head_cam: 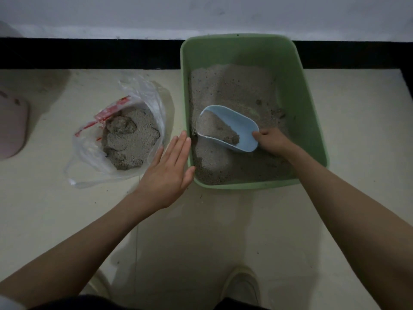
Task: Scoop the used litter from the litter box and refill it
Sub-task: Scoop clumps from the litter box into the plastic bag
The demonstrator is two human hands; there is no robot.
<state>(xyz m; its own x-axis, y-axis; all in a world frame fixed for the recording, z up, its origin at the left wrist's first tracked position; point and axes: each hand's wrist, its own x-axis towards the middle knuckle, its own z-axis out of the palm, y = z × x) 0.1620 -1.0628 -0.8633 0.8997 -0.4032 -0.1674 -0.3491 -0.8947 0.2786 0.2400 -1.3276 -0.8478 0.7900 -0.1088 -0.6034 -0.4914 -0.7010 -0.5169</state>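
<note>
From the head camera, a green litter box (297, 90) sits on the pale floor (201, 231) at 1 o'clock, its far rim near the black baseboard (89, 53). Grey litter (234, 86) covers its bottom, piled higher along the far and left sides.

The right hand (271, 140) reaches into the box, fingers curled round the near end of a light-blue scoop (234, 126). The scoop lies tilted in the litter with its open mouth toward 10 o'clock, carrying a load of litter and a darker clump near its rear.

The left hand (171, 171) is flat, fingers straight and together, holding nothing. It sits just outside the box's left wall, fingertips pointing to 1 o'clock and the thumb at the near-left corner; whether it touches the wall I cannot tell.

At 10 o'clock from that hand lies a clear plastic bag (89, 151) with red print, open on the floor and holding scooped litter with dark clumps. A pinkish object (12, 126) sits at the far left edge at 9 o'clock. A shoe (242, 285) shows at 6 o'clock.
</note>
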